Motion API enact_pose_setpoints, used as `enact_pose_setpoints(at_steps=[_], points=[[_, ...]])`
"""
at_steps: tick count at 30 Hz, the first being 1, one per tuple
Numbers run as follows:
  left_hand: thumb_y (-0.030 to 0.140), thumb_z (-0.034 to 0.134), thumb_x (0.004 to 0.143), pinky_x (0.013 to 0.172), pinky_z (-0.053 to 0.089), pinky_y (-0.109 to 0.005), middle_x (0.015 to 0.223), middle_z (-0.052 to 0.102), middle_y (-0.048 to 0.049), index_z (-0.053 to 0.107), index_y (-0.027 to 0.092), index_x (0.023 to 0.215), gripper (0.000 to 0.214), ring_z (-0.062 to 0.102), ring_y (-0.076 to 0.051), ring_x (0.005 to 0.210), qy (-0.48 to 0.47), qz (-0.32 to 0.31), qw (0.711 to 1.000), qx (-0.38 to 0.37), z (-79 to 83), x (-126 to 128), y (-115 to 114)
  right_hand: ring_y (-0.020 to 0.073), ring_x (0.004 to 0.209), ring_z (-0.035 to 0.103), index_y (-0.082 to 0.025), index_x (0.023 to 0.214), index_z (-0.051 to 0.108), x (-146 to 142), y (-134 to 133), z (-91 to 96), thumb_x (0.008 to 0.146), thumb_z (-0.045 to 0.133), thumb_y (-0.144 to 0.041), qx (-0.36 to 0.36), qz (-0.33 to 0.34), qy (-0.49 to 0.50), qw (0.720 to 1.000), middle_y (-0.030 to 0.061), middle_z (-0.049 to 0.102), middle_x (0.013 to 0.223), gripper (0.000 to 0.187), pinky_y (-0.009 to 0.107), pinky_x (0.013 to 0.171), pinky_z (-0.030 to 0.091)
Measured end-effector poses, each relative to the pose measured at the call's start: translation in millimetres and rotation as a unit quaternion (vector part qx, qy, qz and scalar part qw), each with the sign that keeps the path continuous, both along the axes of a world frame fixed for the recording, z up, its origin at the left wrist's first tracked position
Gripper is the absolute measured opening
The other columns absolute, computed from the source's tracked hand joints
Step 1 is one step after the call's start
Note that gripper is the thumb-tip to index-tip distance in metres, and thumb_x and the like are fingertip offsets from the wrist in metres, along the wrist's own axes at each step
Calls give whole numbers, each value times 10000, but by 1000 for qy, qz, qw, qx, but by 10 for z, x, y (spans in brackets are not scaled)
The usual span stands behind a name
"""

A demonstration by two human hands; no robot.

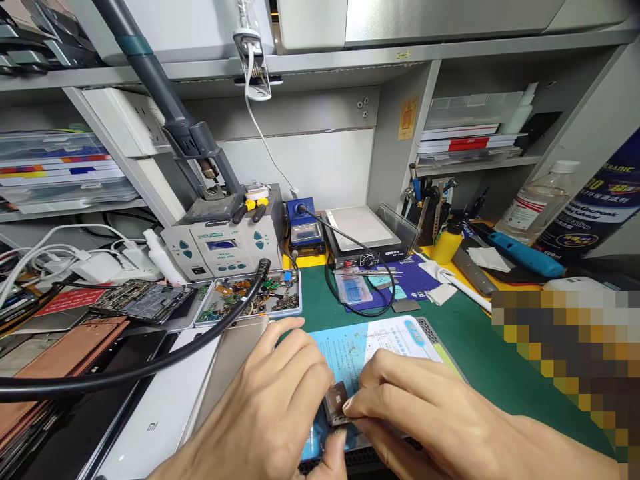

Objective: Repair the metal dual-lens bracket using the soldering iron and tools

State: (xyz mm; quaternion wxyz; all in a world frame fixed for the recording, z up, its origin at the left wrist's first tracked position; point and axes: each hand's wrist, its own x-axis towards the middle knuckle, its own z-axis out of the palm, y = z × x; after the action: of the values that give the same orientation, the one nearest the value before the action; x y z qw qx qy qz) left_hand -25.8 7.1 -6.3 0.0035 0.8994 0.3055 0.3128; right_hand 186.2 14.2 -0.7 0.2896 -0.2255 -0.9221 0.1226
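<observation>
My left hand (270,407) and my right hand (425,413) meet at the bottom middle of the view. Both pinch a small dark square part (336,403) with a metal edge, thumb and fingers closed on it from either side. Under the hands lies a light blue printed sheet (360,347) on a grey pad, resting on the green mat (470,347). Most of the small part is hidden by my fingers.
A thick black hose (150,363) crosses the left side. Behind it stand a hot-air station (223,247), a tray of circuit scraps (250,297), a blue soldering unit (304,230) and a heating plate (365,233). Phones and back covers (100,333) lie left; bottles and tools right.
</observation>
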Motion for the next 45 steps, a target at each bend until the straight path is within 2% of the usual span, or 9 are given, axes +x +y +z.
enact_pose_setpoints(at_steps=[2, 7, 14, 19, 21, 27, 36, 42, 45], points=[[67, 620, 699, 943, 415, -534, 743, 605, -58, 633, 119, 776, 94, 527, -221, 763, 18, 33, 999, -31, 4, 5, 10, 162, 680, 562, -90, 994, 669, 7, -4, 10, 910, 497, -48, 6, -1, 0, 1000, 91, 620, 775, 196, 234, 586, 483], [83, 631, 661, 885, 441, -514, 712, 587, -30, 615, 136, 762, 116, 514, -198, 706, -4, 5, 1000, 17, -13, 4, 36, 164, 681, 564, -100, 979, 662, 30, -6, 25, 910, 504, -66, 3, 1, 4, 1000, 84, 608, 765, 175, 239, 595, 489], [70, 622, 685, 901, 437, -509, 706, 580, -34, 612, 134, 779, 114, 503, -189, 697, -27, 1, 999, 17, -4, -27, 29, 169, 702, 569, -85, 1004, 659, 45, -5, 48, 898, 503, -44, -16, 6, 12, 1000, 95, 618, 793, 193, 249, 615, 498], [96, 621, 727, 919, 429, -537, 732, 595, -58, 615, 130, 801, 81, 513, -206, 725, -32, 8, 999, 17, 26, -20, -16, 165, 739, 572, -100, 956, 659, 43, 15, 46, 878, 511, -27, -62, 8, 34, 997, 94, 623, 818, 183, 252, 659, 504], [89, 627, 729, 945, 418, -549, 760, 604, -70, 614, 125, 811, 90, 521, -215, 756, -16, 25, 999, -20, 40, -19, -38, 167, 745, 568, -98, 942, 654, 38, 32, 43, 856, 523, -19, -66, 20, 51, 996, 88, 625, 801, 175, 262, 679, 506], [82, 629, 727, 947, 421, -546, 755, 604, -72, 617, 122, 800, 84, 522, -212, 754, -12, 25, 999, -28, 82, -10, -48, 169, 748, 570, -101, 904, 652, 25, 24, 72, 826, 519, 12, -53, 5, 49, 997, 93, 628, 804, 191, 267, 675, 506], [124, 635, 714, 912, 435, -527, 729, 595, -61, 623, 131, 804, 92, 504, -204, 712, -40, -2, 999, 31, -14, -30, 26, 155, 690, 561, -107, 924, 651, 49, 22, 14, 832, 513, -7, -14, 15, 55, 998, 72, 612, 761, 193, 247, 615, 490], [98, 639, 718, 913, 423, -537, 747, 589, -76, 619, 116, 801, 88, 495, -220, 746, -21, 33, 999, -27, 65, -20, -21, 157, 704, 570, -112, 934, 646, 33, 7, 40, 841, 515, 0, -22, 1, 43, 999, 73, 617, 778, 195, 249, 632, 496], [114, 653, 699, 902, 424, -529, 718, 573, -62, 616, 117, 790, 99, 474, -206, 715, -35, 6, 999, 11, 36, -27, 5, 165, 712, 576, -111, 961, 646, 33, -19, 82, 853, 522, -24, -8, -5, 41, 999, 78, 622, 787, 187, 256, 632, 502]])
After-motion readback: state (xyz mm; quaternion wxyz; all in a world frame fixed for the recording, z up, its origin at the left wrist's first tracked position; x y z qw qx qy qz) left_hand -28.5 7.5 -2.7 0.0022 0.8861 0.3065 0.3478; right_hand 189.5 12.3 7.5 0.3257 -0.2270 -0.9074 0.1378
